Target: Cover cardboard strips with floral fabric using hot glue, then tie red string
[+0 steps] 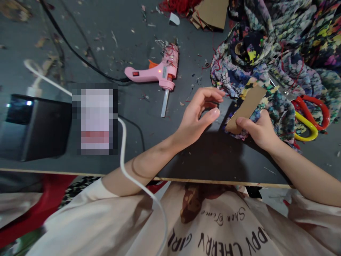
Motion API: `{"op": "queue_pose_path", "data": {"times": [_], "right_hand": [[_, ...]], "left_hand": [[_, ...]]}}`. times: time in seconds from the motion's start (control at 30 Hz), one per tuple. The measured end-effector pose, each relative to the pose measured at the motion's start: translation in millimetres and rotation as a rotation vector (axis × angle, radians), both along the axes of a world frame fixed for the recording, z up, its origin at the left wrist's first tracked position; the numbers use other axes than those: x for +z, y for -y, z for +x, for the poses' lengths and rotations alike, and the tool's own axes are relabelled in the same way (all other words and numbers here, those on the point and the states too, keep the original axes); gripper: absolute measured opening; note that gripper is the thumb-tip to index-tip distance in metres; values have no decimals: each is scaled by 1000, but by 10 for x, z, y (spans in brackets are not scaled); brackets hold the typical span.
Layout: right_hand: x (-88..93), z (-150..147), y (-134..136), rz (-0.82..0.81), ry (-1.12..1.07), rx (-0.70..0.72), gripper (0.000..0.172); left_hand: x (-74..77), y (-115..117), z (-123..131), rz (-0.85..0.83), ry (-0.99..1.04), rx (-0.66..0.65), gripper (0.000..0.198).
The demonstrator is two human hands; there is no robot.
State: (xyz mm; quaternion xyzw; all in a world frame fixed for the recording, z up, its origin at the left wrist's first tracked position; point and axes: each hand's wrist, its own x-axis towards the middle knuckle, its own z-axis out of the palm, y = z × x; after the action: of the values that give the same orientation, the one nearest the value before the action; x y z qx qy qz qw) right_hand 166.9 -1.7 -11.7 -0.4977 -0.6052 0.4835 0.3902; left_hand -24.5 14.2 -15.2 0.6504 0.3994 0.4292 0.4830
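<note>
My right hand (259, 129) grips a strip of brown cardboard (247, 106) together with floral fabric (279, 106) beneath it, the thumb pressed on the cardboard's lower end. Left of it, my left hand (201, 112) hovers over the dark table with fingers curved and apart, nothing between them. Scissors (311, 117) with red and yellow handles lie on the fabric to the right, their blades partly covered. A pink hot glue gun (156, 71) rests beyond my left hand, its small light lit and a clear glue stick (165, 103) poking out of its back.
A black box-shaped device (37, 128) stands at the left beside a blurred-out phone-like object (97, 119). A white cable (123, 149) crosses my left forearm. Cardboard pieces (213, 14) and red thread (178, 6) lie at the back. Scraps litter the table (106, 46).
</note>
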Motion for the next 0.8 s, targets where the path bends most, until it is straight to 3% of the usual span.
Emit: {"op": "queue_pose_path", "data": {"times": [0.13,0.23,0.33,0.47,0.5,0.8], "right_hand": [[122,15,-30,177,257,14,47],[165,62,-49,287,288,-72,61],[174,68,-36,467,286,-177,51],[126,-19,32,657,330,62,12],[108,-42,47,673,332,105,9],[38,-42,45,704,346,126,16]], "left_hand": [[-4,2,3,8,-33,-32,46],[-9,13,1,49,-56,-37,45],[-11,30,-4,99,-88,-52,43],[-16,39,-8,166,-123,-105,36],[-21,37,-8,176,-121,-116,34],[-60,16,-2,159,-128,-121,34]]}}
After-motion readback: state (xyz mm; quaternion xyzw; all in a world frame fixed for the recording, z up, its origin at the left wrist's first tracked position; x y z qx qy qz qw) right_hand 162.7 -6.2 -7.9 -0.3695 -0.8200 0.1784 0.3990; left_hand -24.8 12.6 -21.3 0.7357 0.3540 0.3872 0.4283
